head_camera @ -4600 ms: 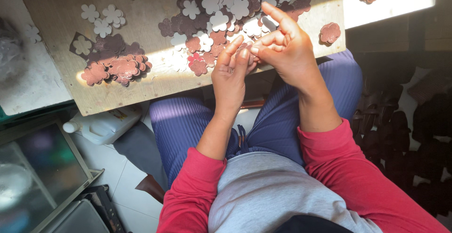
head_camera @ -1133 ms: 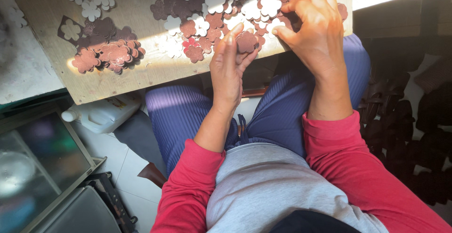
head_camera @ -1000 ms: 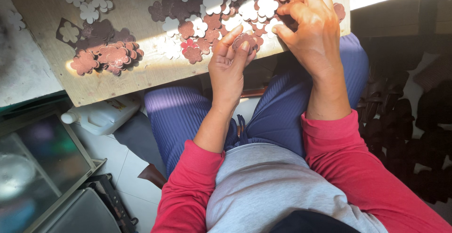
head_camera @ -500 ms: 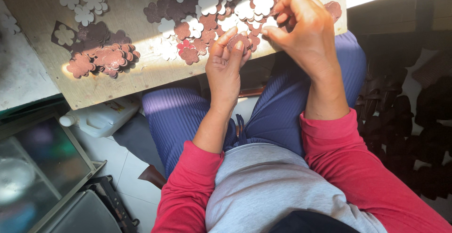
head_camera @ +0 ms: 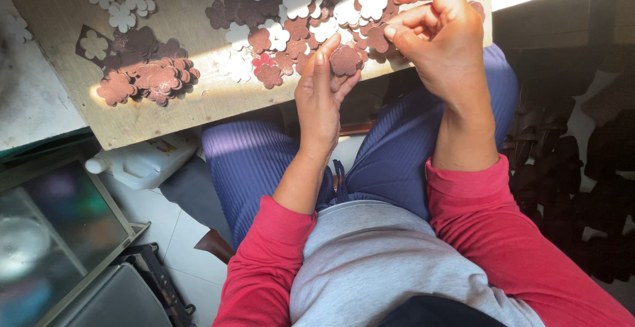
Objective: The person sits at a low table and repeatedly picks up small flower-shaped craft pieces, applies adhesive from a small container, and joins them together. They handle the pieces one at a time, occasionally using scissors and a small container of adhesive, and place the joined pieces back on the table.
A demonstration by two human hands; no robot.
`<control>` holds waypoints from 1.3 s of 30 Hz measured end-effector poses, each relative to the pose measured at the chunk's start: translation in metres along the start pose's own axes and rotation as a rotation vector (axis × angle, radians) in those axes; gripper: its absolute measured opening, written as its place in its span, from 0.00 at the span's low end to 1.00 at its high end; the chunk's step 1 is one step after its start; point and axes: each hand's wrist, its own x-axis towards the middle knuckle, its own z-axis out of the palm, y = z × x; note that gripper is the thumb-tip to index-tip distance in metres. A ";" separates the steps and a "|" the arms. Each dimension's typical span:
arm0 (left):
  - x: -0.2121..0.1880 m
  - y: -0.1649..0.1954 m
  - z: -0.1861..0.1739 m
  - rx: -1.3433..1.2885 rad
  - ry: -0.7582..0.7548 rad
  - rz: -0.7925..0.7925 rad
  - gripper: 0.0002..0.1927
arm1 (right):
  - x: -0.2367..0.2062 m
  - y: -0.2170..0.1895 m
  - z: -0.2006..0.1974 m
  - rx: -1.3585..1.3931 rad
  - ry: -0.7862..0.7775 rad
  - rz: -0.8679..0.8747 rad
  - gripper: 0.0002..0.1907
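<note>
Brown flower-shaped leather cutout sits pinched in left hand fingertips, just beside the curled, empty-looking right hand, above the wooden board.

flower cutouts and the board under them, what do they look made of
Flower cutouts: thin flat sheet, probably leather or faux leather; matte reddish-brown faces, pale backs. Board: looks like plywood or pressed wood; bare tan, scuffed surface.
</note>
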 end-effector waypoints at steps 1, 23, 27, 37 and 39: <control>-0.001 0.000 0.000 -0.020 0.010 -0.013 0.25 | 0.001 0.000 0.001 0.048 -0.016 0.015 0.18; -0.001 0.000 0.005 0.075 0.021 -0.020 0.19 | -0.014 -0.016 -0.012 -0.881 0.068 -0.242 0.27; -0.001 -0.002 0.006 0.123 0.016 0.002 0.19 | -0.013 -0.017 -0.008 -0.918 0.066 -0.276 0.28; -0.004 0.002 0.006 0.043 -0.013 -0.032 0.24 | -0.008 -0.022 0.001 0.090 -0.140 0.026 0.27; -0.005 0.001 0.006 0.002 -0.026 -0.042 0.26 | -0.008 -0.022 0.008 0.154 -0.181 0.068 0.27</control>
